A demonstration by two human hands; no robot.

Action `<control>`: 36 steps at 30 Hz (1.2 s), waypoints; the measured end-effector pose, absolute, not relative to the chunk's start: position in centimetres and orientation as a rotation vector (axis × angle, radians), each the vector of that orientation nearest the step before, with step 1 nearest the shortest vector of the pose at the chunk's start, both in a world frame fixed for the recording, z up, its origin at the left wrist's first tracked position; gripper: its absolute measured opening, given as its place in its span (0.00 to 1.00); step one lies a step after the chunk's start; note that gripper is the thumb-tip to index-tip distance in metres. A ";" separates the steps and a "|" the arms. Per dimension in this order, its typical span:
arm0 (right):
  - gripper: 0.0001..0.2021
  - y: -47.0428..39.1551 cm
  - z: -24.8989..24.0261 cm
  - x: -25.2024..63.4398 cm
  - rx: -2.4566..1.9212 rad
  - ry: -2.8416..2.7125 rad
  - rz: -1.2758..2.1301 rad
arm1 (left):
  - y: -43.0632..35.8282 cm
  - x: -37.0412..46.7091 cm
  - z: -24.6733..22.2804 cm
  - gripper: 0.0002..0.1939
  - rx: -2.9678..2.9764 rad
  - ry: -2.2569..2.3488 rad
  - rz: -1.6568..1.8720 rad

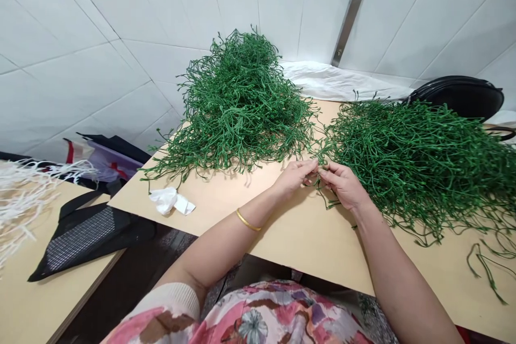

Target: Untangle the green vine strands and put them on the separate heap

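Between two heaps of thin green strands, both my hands meet over the pale wooden table (282,242). My left hand (296,176) pinches a small bunch of green strands (322,150) from the left side. Fingers of my right hand (341,183) close on the same bunch, almost touching the left fingertips. Some strands rise above the fingers and a few hang below onto the table. The left green heap (245,102) is tall; the right green heap (411,161) spreads wide beside my right forearm.
A crumpled white tissue (171,200) lies near the table's left edge. Loose green strands (486,266) lie at right. A black bag (457,95) stands behind the right heap. White strands (24,193) and a black mesh bag (86,236) are on another table at left.
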State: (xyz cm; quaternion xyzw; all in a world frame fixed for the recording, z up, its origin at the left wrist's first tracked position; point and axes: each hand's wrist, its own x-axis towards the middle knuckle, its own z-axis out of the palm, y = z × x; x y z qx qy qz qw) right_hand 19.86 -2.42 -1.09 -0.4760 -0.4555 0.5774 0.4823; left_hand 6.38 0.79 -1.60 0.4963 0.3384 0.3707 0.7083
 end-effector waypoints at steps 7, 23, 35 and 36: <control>0.12 -2.5 -0.7 19.2 -1.210 -1.168 1.441 | 1.4 6.2 -1.7 0.10 0.644 0.690 0.731; 0.14 -2.5 -1.2 19.5 -1.224 -1.351 1.269 | 1.8 4.7 0.0 0.06 1.395 0.874 1.012; 0.10 -2.3 -1.0 19.6 -1.276 -1.310 1.107 | 1.2 5.1 -0.7 0.12 1.543 0.848 0.739; 0.11 -2.4 -1.0 19.7 -1.289 -1.315 1.110 | 1.1 5.2 -0.8 0.11 1.524 0.858 0.761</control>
